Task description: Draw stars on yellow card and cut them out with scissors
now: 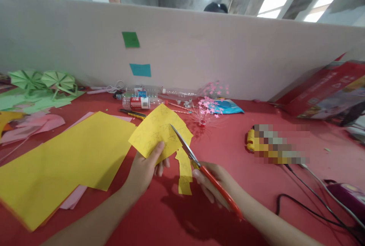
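My left hand (148,164) is closed on a piece of yellow paper (155,128), thumb on top and fingers beneath. Faint pencil outlines, some of them star-like, cover the sheet. My right hand (215,183) grips red-handled scissors (191,154). Their blades look nearly together and point up and left, with the tip over the right part of the paper. Whether the blades touch the paper, I cannot tell. A narrow yellow paper strip (184,170) with jagged edges shows between my hands, below the sheet; whether it is attached is unclear.
Large yellow sheets (85,151) lie at left, near green folded paper fans (58,80) and pink paper (42,124). Behind are plastic bottles (139,103), a utility knife (132,114), pink star decorations (207,105) and a blue packet (228,106). A yellow device (251,140) with cables sits right.
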{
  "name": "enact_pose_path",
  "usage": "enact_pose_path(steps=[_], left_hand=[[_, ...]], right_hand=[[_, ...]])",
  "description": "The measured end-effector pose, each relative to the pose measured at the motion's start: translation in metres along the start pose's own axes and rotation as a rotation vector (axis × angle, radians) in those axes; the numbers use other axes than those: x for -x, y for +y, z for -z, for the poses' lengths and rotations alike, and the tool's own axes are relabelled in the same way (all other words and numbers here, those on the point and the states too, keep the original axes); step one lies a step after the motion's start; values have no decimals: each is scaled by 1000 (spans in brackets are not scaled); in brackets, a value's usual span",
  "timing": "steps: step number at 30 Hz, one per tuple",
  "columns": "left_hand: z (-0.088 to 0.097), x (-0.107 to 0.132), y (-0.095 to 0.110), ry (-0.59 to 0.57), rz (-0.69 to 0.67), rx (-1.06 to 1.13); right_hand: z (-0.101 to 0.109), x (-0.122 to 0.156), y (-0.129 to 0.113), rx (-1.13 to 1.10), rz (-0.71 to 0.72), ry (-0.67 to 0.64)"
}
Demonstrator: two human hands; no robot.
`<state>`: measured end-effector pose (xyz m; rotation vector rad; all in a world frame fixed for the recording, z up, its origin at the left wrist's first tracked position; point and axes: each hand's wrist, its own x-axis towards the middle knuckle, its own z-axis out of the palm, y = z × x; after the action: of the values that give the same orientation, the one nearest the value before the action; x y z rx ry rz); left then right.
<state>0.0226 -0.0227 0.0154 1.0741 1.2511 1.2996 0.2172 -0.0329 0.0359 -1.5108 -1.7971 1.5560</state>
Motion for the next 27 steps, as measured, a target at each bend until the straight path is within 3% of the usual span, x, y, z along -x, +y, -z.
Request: enact_pose_path(steps=[5,13,27], left_hand=[[-1,0,1,-4,-15,11],[-4,3,2,-21,3,30],[2,-2,-4,-18,16,86]], right_hand=[[-3,-1,0,-16,-31,-3],[-5,1,4,-26,37,5],[2,2,-3,5,-13,-1]])
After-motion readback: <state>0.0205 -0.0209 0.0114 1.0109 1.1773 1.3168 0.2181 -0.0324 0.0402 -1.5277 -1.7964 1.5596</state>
